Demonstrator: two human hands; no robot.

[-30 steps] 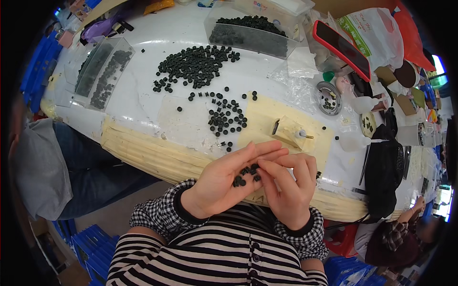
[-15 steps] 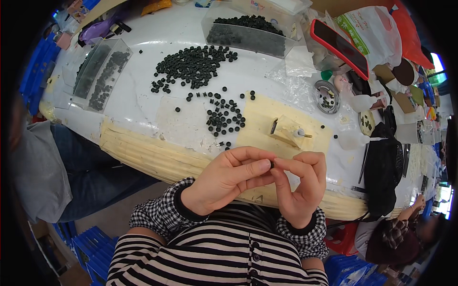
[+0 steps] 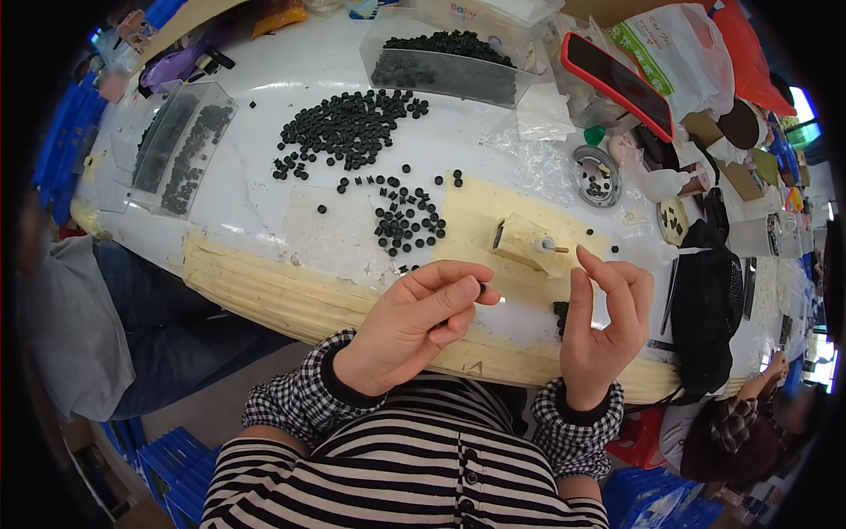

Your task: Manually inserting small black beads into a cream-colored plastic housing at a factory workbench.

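My left hand [image 3: 414, 326] pinches a small black round piece [image 3: 482, 288] between thumb and forefinger, most of it hidden by the fingers. To its right my right hand [image 3: 608, 313] is raised, thumb and forefinger slightly apart, with nothing visible between the tips. Just beyond those tips, a pale block fixture [image 3: 527, 242] with a small metal peg [image 3: 559, 249] stands on a yellowish sheet [image 3: 467, 216]. A loose group of black grooved pieces [image 3: 410, 220] lies left of the sheet, some on edge. Behind it spreads a larger pile of them [image 3: 339, 128]. Dark pieces [image 3: 560, 313] show beside my right hand.
Clear bins of black pieces stand at the back [image 3: 441, 75] and left [image 3: 181, 145]. At the right are a red-cased phone [image 3: 617, 84], a round metal tin [image 3: 597, 175], plastic bags and black cloth [image 3: 705, 304]. One person sits left [image 3: 75, 326], another at right [image 3: 740, 432].
My right hand has parted from my left and moved right, beside the fixture's peg. My left hand keeps the black piece and has shifted slightly left. Dark pieces near my right hand are now uncovered.
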